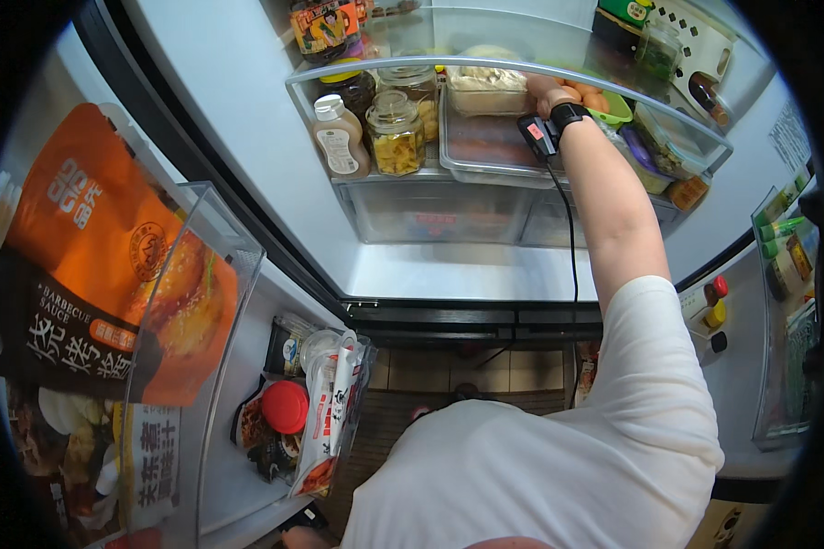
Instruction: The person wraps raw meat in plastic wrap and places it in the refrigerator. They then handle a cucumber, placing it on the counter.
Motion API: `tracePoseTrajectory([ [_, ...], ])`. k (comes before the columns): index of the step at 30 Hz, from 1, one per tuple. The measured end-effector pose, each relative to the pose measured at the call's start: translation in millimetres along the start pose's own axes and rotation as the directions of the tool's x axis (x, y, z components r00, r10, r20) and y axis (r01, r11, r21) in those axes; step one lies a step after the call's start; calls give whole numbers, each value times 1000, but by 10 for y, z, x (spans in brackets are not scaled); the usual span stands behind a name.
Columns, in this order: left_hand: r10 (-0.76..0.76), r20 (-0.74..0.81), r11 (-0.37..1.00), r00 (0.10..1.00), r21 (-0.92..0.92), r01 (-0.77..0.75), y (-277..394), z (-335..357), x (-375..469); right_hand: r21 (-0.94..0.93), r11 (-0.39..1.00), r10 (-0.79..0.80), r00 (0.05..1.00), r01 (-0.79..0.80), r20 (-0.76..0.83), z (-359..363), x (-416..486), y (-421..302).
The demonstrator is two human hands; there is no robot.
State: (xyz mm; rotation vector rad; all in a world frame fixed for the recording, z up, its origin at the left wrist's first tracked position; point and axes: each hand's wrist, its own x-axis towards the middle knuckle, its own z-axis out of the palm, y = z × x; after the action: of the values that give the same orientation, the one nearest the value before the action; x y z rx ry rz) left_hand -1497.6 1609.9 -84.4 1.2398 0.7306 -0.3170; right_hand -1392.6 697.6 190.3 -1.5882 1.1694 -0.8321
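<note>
My right hand, with a black wrist strap and cabled device on it, reaches onto the refrigerator shelf. It is between a clear container of pale, wrapped-looking food and brown eggs in a green tray. The fingers are largely hidden, so I cannot tell whether they grip anything. Below the hand lies a wide, lidded clear container with reddish-brown contents. Part of what appears to be my left hand shows at the bottom edge, close to a small dark device; its fingers are not visible.
Glass jars and a sauce bottle stand at the shelf's left. Clear drawers are below. The left door bin holds a large orange barbecue sauce pouch; a lower bin has a red-lidded jar. Right door bins hold packages.
</note>
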Motion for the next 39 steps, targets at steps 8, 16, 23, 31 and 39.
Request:
tracePoseTrajectory([
  [8, -26, 23, 999, 999, 32, 25, 58, 22, -45, -539, 837, -132, 991, 100, -21, -17, -238, -152],
  [16, -31, 101, 994, 994, 107, 21, 397, -389, -17, -258, 806, -586, 779, 533, -224, -512, -2068, 4],
  [23, -62, 325, 984, 944, 176, 4, 665, -137, -132, 91, 905, -425, 869, 416, 254, -385, -4753, 1547],
  [31, -306, 671, 952, 676, 231, 202, -102, 680, -618, -355, 917, 392, 586, -185, 709, -1854, -6693, 3658],
  [39, -404, 853, 872, 330, 250, 420, -1213, 1876, -935, 407, 770, 531, 847, -491, 16, -3505, -7183, 3715],
])
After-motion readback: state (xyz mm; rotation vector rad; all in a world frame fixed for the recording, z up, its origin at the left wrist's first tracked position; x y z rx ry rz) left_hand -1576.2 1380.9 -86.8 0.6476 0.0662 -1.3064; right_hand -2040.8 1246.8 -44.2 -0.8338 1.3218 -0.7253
